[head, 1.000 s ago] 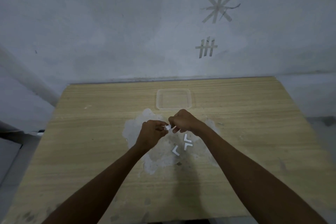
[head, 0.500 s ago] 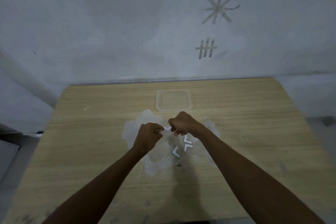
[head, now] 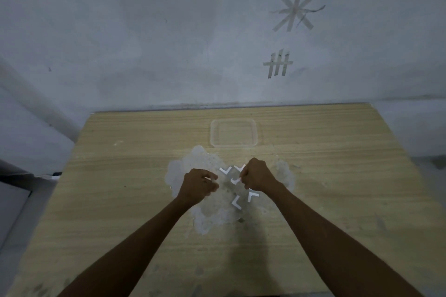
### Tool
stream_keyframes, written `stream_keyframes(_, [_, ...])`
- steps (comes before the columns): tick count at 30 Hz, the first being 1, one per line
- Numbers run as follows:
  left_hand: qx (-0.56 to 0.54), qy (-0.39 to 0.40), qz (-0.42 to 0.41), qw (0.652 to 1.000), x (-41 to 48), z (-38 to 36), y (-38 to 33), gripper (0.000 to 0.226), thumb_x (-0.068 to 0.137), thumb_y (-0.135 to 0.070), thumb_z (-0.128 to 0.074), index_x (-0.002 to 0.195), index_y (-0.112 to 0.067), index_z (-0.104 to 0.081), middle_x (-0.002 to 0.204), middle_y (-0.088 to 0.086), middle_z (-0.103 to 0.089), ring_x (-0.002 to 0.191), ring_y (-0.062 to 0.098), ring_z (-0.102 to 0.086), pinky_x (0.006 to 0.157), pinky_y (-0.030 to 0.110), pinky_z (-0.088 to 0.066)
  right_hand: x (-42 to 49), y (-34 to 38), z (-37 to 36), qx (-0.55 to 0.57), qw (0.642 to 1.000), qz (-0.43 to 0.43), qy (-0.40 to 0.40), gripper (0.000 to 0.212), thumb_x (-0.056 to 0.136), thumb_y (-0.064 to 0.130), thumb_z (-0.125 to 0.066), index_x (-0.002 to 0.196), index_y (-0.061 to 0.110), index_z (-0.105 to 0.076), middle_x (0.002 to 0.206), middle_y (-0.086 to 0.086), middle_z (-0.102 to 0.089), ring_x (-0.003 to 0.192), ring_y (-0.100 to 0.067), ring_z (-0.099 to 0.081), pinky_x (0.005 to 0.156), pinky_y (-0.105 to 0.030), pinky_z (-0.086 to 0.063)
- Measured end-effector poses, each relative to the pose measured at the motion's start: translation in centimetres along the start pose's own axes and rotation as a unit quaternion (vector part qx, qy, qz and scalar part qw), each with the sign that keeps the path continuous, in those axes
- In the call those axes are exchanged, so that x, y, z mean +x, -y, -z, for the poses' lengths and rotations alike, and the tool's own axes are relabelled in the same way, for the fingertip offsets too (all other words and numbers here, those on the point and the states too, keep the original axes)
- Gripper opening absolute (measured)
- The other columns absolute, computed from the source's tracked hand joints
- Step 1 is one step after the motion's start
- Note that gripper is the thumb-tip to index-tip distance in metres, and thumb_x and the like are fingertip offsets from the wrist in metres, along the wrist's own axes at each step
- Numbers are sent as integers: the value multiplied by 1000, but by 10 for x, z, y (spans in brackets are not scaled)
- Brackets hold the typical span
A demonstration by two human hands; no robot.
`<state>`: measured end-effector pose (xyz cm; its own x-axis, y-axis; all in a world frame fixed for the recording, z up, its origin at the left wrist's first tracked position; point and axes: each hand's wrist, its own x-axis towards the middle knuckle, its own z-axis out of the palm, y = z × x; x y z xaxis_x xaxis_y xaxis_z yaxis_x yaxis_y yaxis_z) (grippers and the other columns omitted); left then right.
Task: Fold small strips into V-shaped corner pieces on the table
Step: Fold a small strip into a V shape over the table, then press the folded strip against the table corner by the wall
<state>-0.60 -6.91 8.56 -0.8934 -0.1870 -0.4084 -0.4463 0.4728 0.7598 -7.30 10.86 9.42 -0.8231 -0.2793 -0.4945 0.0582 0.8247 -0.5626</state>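
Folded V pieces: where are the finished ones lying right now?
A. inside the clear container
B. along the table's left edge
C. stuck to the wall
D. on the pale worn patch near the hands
D: the white V pieces lie on the pale patch of the table, close by the right hand. The clear container beyond shows only wood grain through it.

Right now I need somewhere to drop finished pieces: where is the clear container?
Head view: the clear container sits on the table at centre, toward the far edge by the wall, just beyond the white worn patch.
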Motion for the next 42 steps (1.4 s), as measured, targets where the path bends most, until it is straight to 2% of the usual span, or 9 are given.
stream_keyframes(10, [-14, 11, -2, 1000, 3, 0, 3, 24, 76, -3, -74, 100, 0, -71, 93, 18, -74, 75, 26, -73, 67, 29, -61, 4, 2, -6, 5, 997, 72, -6, 16, 84, -8, -60, 93, -10, -73, 93, -28, -72, 82, -36, -71, 80, -42, -59])
stream_keyframes(13, [-13, 7, 2, 1000, 4, 3, 7, 22, 77, -4, -73, 99, 0, -72, 89, 17, -74, 64, 15, -71, 62, 24, -61, 6, 1, -7, 23, 997, 68, -32, 17, 84, -9, -57, 92, -9, -73, 91, -28, -72, 77, -37, -72, 74, -41, -60])
stream_keyframes(17, [-50, 16, 37, 998, 5, 5, 8, 19, 80, -2, -70, 99, -1, -70, 89, 18, -74, 64, 15, -72, 62, 25, -61, 8, -1, -4, 31, 995, 70, -57, 21, 82, -8, -54, 91, -4, -73, 99, -22, -70, 85, -35, -69, 79, -43, -58])
stream_keyframes(22, [-162, 66, 76, 982, 3, 11, 3, 15, 89, -4, -59, 100, -4, -68, 92, 14, -74, 70, 16, -74, 58, 25, -59, 7, 11, -3, 49, 991, 121, -27, 22, 76, -5, -65, 97, -1, -70, 100, -18, -70, 89, -25, -67, 74, -24, -50])
stream_keyframes(26, [-268, 107, 85, 954, 0, 24, -4, 10, 86, -9, -63, 95, -11, -67, 92, 6, -75, 85, 20, -74, 69, 31, -57, 5, 30, 0, 56, 987, 153, -9, 32, 69, 1, -79, 99, 2, -69, 100, -12, -70, 82, -21, -67, 72, -23, -51])
stream_keyframes(32, [-414, 165, 101, 889, 3, 52, -15, 18, 95, -15, -47, 101, -16, -64, 95, -4, -76, 90, 10, -72, 73, 29, -52, 2, 63, 16, 88, 970, 212, -76, 19, 70, 5, -81, 86, 0, -73, 86, -17, -73, 74, -15, -65, 73, -25, -55])
stream_keyframes(36, [-469, 187, 92, 858, 2, 70, -21, 16, 95, -22, -49, 98, -18, -64, 95, -5, -76, 86, 7, -72, 68, 26, -53, -2, 87, 25, 125, 959, 232, -108, 17, 70, 1, -80, 85, -1, -73, 83, -16, -73, 64, -3, -61, 63, -5, -49])
stream_keyframes(40, [-507, 180, 97, 837, -3, 85, -24, 17, 91, -26, -55, 93, -12, -65, 90, 1, -77, 80, 10, -74, 59, 24, -55, -9, 110, 29, 125, 949, 261, -128, 20, 69, 1, -81, 87, 1, -72, 84, -17, -73, 70, -14, -64, 69, -16, -52])
stream_keyframes(42, [-511, 180, 99, 835, -6, 91, -21, 21, 90, -30, -56, 91, -11, -64, 87, 3, -77, 78, 12, -74, 57, 24, -56, -13, 119, 26, 108, 947, 273, -132, 18, 69, 4, -81, 85, 2, -73, 83, -13, -73, 70, -11, -63, 68, -14, -51])
